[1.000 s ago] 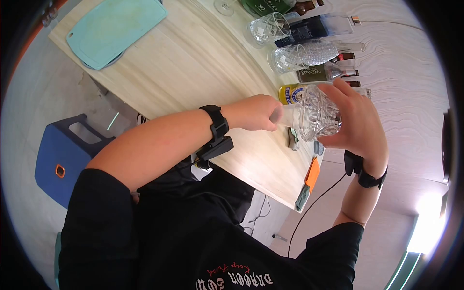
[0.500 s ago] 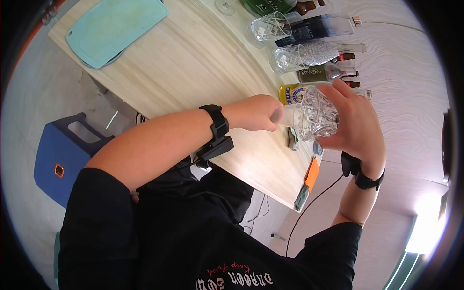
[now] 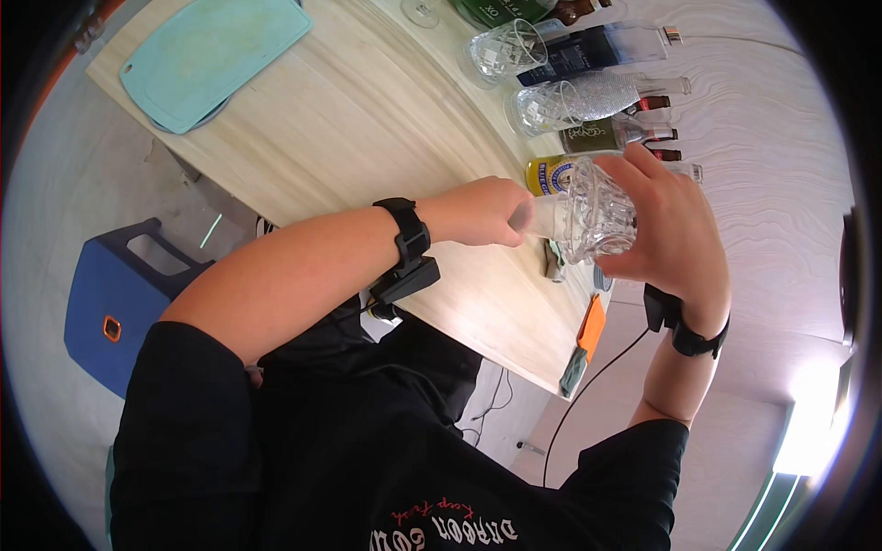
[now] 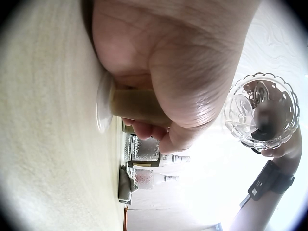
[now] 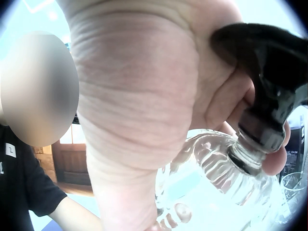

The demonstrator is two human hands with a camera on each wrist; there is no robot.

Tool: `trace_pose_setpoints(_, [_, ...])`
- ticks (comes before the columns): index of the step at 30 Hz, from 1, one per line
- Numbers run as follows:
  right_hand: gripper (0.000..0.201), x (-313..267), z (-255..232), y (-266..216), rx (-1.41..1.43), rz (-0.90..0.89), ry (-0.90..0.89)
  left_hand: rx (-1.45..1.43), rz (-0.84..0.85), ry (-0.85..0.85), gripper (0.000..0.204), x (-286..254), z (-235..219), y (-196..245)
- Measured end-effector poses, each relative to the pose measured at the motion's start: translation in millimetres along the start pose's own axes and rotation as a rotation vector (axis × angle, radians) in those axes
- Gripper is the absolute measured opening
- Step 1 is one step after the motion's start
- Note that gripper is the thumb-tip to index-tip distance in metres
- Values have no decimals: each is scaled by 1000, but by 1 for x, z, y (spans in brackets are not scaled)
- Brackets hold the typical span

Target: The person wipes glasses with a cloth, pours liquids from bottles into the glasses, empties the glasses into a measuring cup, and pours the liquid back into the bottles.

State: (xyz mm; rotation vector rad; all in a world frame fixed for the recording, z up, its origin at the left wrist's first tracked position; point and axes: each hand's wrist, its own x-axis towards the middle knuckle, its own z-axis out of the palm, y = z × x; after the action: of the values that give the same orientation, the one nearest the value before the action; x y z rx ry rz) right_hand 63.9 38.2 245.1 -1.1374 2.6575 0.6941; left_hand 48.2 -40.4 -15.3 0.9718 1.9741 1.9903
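Observation:
My left hand (image 3: 478, 216) is low over the table, its fingers curled round a tan cylinder (image 4: 137, 103). In the left wrist view, a pale round base (image 4: 103, 106) below the cylinder is at the tabletop. My right hand (image 3: 684, 230) grips a clear ridged glass piece (image 3: 593, 220) higher up, fingers spread around it. Its scalloped, round rim (image 4: 236, 103) shows in the left wrist view. At its narrow end, beside my right palm, is a black knob (image 5: 274, 62). A pale see-through section (image 3: 547, 218) spans between my left hand and the glass.
Several bottles line the back, including a dark blue one (image 3: 579, 55) and a yellow-labelled one (image 3: 548, 176), with cut-glass tumblers (image 3: 501, 55) before them. A mint cutting board (image 3: 216, 60) lies at far left; a folded cloth (image 3: 554, 262) and orange item (image 3: 593, 321) are right.
The right wrist has turned very slightly while keeping its grip on the glass piece. The left hand holds as before; the whole head view has shifted a little.

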Motion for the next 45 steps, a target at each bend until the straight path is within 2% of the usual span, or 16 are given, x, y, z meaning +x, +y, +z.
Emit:
trace_pose_setpoints(2, [76, -2, -1, 3, 8, 24, -50, 26, 35, 35, 31, 1, 2, -3])
trace_pose_setpoints(5, [70, -5, -4, 5, -1, 25, -31, -13, 3, 11, 31, -2, -2, 3])
trace_pose_setpoints(12, [71, -9, -2, 3, 43, 44, -38, -27, -6, -8, 29, -1, -1, 1])
trace_pose_setpoints(14, [78, -8, 3, 4, 22, 42, -17, -57, -6, -7, 29, 0, -1, 0])
trace_pose_setpoints(17, [79, -7, 3, 5, 12, 28, -16, -45, -18, -11, 30, -1, -2, 3])
trace_pose_setpoints(26, [72, -13, -14, 10, 84, 45, 11, -36, 17, 14, 30, 0, 0, -2])
trace_pose_setpoints(32, [74, -9, 6, 12, 84, -8, 34, -36, 3, 13, 30, 0, 0, 0])
trace_pose_setpoints(45, [75, -5, 3, 6, 48, 29, -18, -30, 3, 12, 31, 0, -1, 1])
